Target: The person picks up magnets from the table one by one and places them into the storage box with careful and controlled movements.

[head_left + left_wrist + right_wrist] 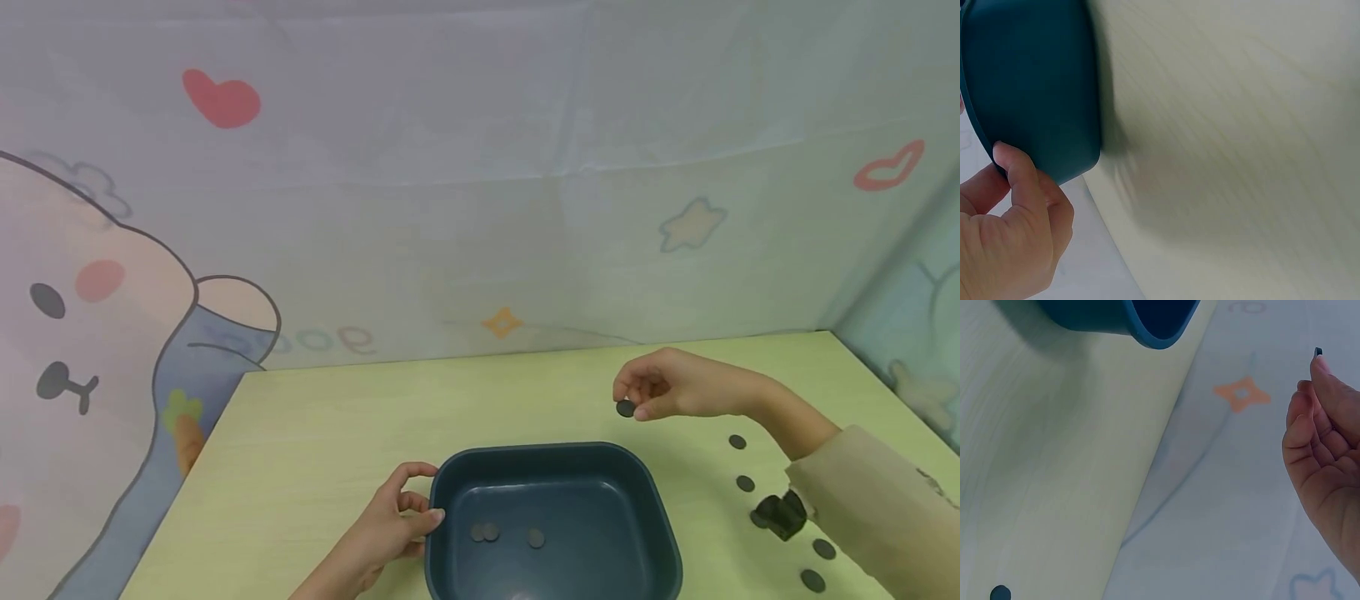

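A dark blue rectangular basin (555, 483) stands on the table, with several small round discs inside; one disc (536, 538) lies apart from two that touch. My left hand (397, 517) grips the basin's left rim, its thumb on the edge; the left wrist view shows the fingers (1019, 169) pinching that rim. Beyond the basin's far right corner, my right hand (667, 385) is raised above the table and pinches a dark round disc (626, 408) between thumb and fingers. Edge-on, the same disc (1318, 352) shows at the fingertips in the right wrist view.
Several more dark discs, among them one disc (737, 442), lie scattered on the pale yellow-green table (337, 417) to the basin's right. A black object (783, 514) sits by the right sleeve. Behind the table hangs a printed cloth (450, 250).
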`<action>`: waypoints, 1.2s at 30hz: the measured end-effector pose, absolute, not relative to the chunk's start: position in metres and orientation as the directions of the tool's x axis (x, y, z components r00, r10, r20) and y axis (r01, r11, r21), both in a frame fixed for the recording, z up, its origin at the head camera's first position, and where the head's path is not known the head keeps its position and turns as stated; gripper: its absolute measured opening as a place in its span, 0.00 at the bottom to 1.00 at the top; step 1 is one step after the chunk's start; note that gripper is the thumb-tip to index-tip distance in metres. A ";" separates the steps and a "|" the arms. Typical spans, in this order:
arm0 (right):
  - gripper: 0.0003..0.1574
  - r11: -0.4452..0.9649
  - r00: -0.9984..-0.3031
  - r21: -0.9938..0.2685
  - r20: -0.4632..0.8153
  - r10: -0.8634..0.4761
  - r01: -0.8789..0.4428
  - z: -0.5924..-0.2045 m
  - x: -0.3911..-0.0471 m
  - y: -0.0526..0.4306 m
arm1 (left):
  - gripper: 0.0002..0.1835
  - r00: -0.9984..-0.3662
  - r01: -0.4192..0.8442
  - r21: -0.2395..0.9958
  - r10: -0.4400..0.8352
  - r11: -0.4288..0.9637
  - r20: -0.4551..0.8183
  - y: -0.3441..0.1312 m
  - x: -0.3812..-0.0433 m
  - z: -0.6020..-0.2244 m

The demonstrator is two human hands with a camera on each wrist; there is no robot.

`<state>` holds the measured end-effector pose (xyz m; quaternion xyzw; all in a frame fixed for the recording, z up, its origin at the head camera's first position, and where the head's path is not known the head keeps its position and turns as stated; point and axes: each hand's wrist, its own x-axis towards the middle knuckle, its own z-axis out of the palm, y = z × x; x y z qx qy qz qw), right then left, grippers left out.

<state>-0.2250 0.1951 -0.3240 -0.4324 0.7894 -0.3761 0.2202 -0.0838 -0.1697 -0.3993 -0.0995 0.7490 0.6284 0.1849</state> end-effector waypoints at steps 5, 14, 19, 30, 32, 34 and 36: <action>0.11 0.349 -0.527 -0.784 -0.033 -0.849 -0.513 -0.323 -0.224 0.188 | 0.29 -0.912 -0.381 0.905 0.082 0.191 -0.402 -0.170 -0.084 -0.400; 0.11 0.344 -0.511 -0.785 -0.042 -0.858 -0.515 -0.322 -0.224 0.175 | 0.28 -0.912 -0.383 0.904 0.078 0.191 -0.403 -0.170 -0.084 -0.398; 0.11 0.349 -0.513 -0.786 -0.048 -0.857 -0.510 -0.322 -0.224 0.168 | 0.29 -0.913 -0.380 0.905 0.081 0.189 -0.400 -0.170 -0.084 -0.399; 0.11 0.316 -0.474 -0.777 -0.026 -0.880 -0.545 -0.324 -0.224 0.149 | 0.29 -0.910 -0.385 0.904 0.088 0.188 -0.406 -0.171 -0.083 -0.402; 0.11 0.312 -0.472 -0.780 -0.024 -0.881 -0.542 -0.324 -0.224 0.146 | 0.29 -0.911 -0.382 0.905 0.086 0.188 -0.403 -0.171 -0.082 -0.401; 0.11 0.304 -0.467 -0.782 -0.020 -0.884 -0.544 -0.324 -0.223 0.143 | 0.28 -0.913 -0.380 0.905 0.082 0.190 -0.400 -0.170 -0.082 -0.400; 0.11 0.296 -0.462 -0.790 -0.019 -0.887 -0.537 -0.325 -0.222 0.140 | 0.28 -0.913 -0.380 0.905 0.078 0.193 -0.400 -0.170 -0.082 -0.399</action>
